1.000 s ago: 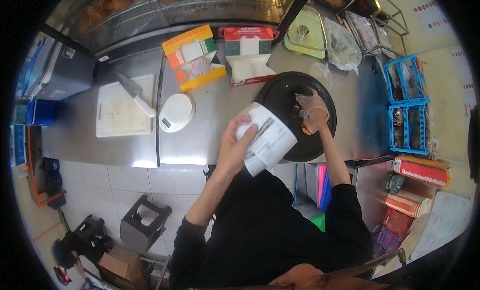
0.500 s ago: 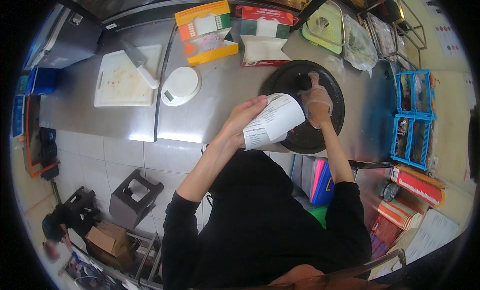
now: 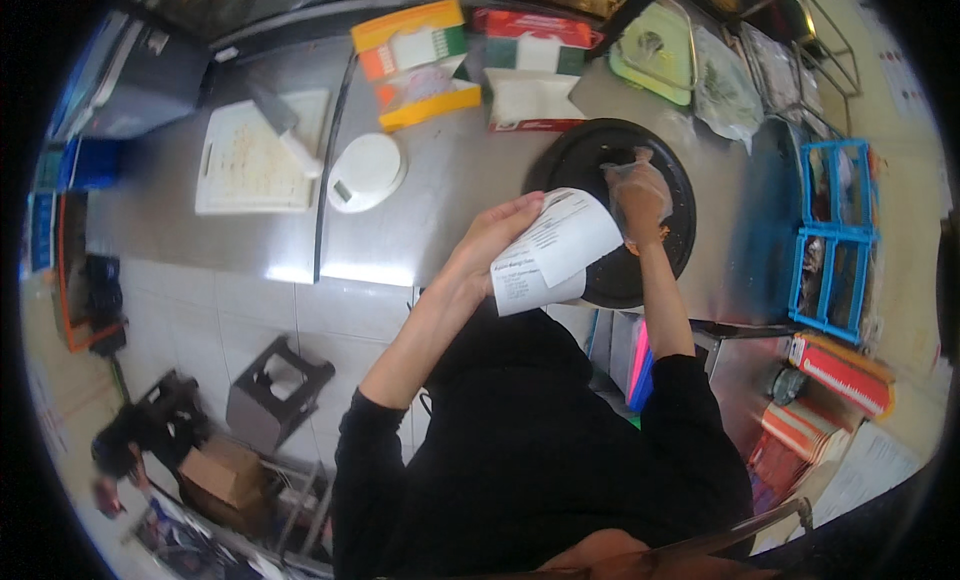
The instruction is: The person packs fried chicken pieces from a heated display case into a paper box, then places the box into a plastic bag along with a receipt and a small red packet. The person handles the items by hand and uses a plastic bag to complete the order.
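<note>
My left hand [image 3: 500, 230] grips curled white printed paper slips [image 3: 550, 250] over the near left edge of a round black tray [image 3: 630, 280]. My right hand [image 3: 640, 195], in a clear plastic glove, is over the tray; its fingers are blurred, and I cannot tell what, if anything, they grip. Small orange food pieces [image 3: 650, 238] lie by that hand. Left of the tray sit a white digital scale [image 3: 365, 170] and a white cutting board [image 3: 245, 170] with a knife [image 3: 282, 125] on it. An open yellow box [image 3: 425, 110] and an open red box [image 3: 530, 105] stand behind.
Back right are a green tray [image 3: 640, 70], bagged greens [image 3: 725, 100] and a wire rack [image 3: 800, 60]; blue baskets [image 3: 830, 240] line the right side. A grey cooler [image 3: 140, 80] is back left. Below are stools [image 3: 275, 390], a cardboard box [image 3: 220, 470] and another person [image 3: 125, 440].
Since a second ago my left hand has turned and risen slightly with the paper, which now lies more sideways. My gloved right hand has shifted over the tray. The view has shifted too.
</note>
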Demonstrator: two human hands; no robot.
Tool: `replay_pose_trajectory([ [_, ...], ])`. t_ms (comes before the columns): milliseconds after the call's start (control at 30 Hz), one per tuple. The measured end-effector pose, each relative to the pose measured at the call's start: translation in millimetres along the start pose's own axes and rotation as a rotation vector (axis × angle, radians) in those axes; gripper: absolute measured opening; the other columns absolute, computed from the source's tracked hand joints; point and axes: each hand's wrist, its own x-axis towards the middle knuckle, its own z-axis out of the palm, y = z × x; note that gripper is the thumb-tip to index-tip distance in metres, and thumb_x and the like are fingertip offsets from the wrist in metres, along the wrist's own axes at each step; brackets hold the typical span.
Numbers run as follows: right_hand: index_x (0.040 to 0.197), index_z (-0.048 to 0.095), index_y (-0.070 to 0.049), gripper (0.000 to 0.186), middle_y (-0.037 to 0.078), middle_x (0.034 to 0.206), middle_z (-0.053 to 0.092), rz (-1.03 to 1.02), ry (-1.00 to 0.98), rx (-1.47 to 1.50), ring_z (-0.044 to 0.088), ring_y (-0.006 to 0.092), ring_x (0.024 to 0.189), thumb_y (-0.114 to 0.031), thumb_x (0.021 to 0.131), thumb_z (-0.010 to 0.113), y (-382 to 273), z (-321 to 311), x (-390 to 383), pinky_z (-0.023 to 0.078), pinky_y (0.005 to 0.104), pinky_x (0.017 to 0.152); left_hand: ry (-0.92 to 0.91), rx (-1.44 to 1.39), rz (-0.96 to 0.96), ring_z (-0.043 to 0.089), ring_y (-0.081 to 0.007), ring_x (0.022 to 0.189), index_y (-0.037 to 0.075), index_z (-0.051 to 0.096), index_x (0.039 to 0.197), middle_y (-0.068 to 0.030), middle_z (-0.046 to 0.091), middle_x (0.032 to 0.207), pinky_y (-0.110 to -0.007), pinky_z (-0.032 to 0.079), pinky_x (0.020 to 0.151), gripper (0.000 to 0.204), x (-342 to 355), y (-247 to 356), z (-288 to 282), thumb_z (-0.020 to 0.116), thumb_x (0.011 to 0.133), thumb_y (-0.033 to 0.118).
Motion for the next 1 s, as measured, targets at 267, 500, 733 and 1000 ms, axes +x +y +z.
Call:
replay_pose_trajectory([
  [267,0.131,0.047,-0.014,0.051,0.011,0.103,0.062,0.206,0.081,0.969,0.062,0.0209,0.088,-0.033,0.087,0.064,51.4,-77.7,-45.3,0.053,0.0375,0.062,0.167,0.436,0.392,0.060,-0.0193,0.097,-0.002,0.056,0.118,-0.0132,0.059,0.112,-0.032,0.049,0.087,0.037,-73.2,27.9,-10.2,0.061,0.089,0.020],
  [500,0.134,0.043,-0.016,0.062,0.017,0.091,0.068,0.140,0.392,0.462,0.068,0.0302,0.075,-0.033,0.081,0.069,61.5,-21.2,-92.5,0.051,0.0395,0.070,0.101,0.282,0.649,0.062,-0.0143,0.088,0.006,0.051,0.106,-0.0100,0.060,0.103,-0.026,0.052,0.077,0.029,-80.0,34.5,-30.3,0.060,0.082,-0.007],
  [733,0.136,0.042,-0.019,0.069,0.015,0.096,0.069,0.356,0.336,0.510,0.067,0.0256,0.087,-0.033,0.077,0.074,57.9,-24.1,-92.7,0.050,0.0353,0.080,0.198,0.292,0.702,0.061,-0.0137,0.085,0.007,0.050,0.108,-0.0102,0.061,0.103,-0.026,0.051,0.074,0.026,-57.3,28.4,-16.3,0.059,0.086,-0.005],
  [1000,0.134,0.044,-0.017,0.072,0.019,0.104,0.066,0.344,0.275,0.592,0.064,0.0334,0.097,-0.039,0.073,0.075,63.5,-9.1,-85.2,0.049,0.0401,0.084,0.430,0.194,0.767,0.061,-0.0165,0.090,0.008,0.049,0.109,-0.0108,0.060,0.106,-0.030,0.050,0.078,0.023,-55.2,36.9,-30.8,0.057,0.089,-0.001],
])
